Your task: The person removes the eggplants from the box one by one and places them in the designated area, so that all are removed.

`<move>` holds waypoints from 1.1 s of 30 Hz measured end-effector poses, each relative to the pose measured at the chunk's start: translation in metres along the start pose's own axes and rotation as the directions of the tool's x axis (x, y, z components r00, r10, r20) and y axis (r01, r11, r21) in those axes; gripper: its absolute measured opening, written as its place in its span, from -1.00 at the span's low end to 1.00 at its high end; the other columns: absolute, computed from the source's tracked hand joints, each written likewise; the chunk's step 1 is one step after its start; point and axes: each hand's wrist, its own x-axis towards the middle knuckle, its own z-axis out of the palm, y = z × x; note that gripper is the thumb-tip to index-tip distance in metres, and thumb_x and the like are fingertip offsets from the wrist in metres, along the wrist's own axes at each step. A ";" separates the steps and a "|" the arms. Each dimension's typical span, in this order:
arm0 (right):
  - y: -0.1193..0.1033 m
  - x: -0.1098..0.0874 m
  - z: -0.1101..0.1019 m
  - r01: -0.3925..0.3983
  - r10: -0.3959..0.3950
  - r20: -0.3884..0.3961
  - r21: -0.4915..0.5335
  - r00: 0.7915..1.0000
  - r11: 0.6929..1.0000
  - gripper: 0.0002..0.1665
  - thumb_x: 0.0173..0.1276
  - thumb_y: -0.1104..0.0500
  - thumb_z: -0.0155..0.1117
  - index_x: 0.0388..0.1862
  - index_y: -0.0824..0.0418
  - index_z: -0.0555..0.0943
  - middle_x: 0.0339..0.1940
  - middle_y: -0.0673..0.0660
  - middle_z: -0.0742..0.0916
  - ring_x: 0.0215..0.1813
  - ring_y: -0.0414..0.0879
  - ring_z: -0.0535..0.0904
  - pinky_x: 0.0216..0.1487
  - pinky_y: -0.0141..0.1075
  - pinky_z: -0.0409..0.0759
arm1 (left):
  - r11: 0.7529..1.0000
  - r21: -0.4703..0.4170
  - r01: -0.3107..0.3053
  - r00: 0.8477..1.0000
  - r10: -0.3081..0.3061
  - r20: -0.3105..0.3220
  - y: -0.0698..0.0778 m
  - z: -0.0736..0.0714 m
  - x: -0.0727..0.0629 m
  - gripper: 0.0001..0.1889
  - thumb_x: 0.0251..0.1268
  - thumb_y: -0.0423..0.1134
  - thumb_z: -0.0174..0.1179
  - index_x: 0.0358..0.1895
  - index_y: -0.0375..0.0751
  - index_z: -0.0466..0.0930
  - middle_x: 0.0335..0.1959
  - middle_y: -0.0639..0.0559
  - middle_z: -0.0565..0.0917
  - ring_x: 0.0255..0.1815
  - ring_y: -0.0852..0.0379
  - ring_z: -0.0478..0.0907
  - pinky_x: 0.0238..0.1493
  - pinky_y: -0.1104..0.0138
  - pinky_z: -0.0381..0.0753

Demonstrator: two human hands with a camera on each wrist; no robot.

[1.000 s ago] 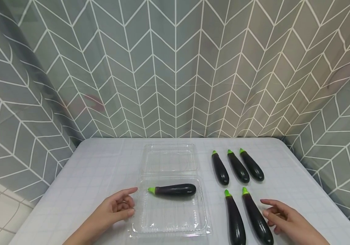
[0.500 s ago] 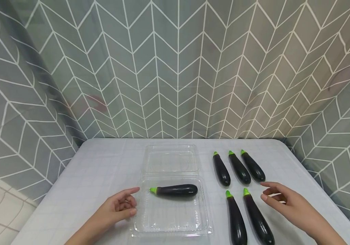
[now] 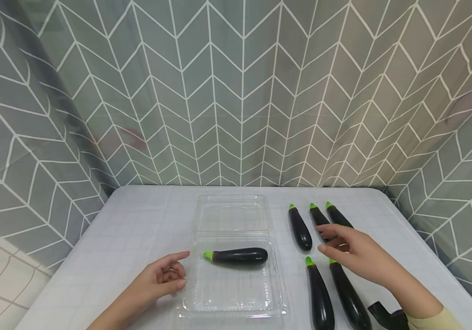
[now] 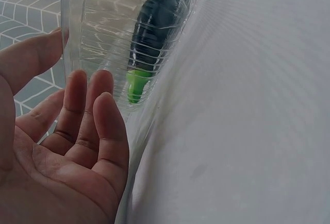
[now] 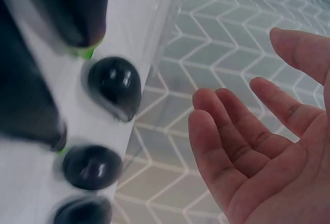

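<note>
A clear plastic clamshell container lies open on the table, with one eggplant crosswise in its base. My left hand is at the container's left edge, fingers loosely bent and holding nothing; in the left wrist view the fingertips are close to the clear wall. Over the eggplants on the right hovers my right hand, fingers relaxed, nothing in its grasp. It partly hides the middle back eggplant and the right back eggplant. The left back eggplant lies just left of its fingertips.
Two more eggplants lie in front, a left one and a right one. The container's lid is folded back flat behind the base. A white cloth covers the table; a patterned curtain hangs behind.
My right hand has moved from beside the front right eggplant, up and then left, to over the back eggplants. The left hand has stayed by the container.
</note>
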 end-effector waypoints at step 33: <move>-0.060 0.062 0.060 0.266 -0.242 0.196 -0.104 0.950 0.959 -0.49 0.38 -0.04 0.34 0.27 0.03 0.54 0.09 -0.03 0.65 -0.02 -0.16 0.62 -0.04 -0.20 0.60 | 1.000 -0.003 0.014 1.000 -0.014 0.002 0.000 0.000 0.001 -0.31 0.30 -0.43 0.27 0.44 -0.47 0.18 -0.11 -0.23 0.52 -0.19 0.20 0.58 -0.22 0.38 0.62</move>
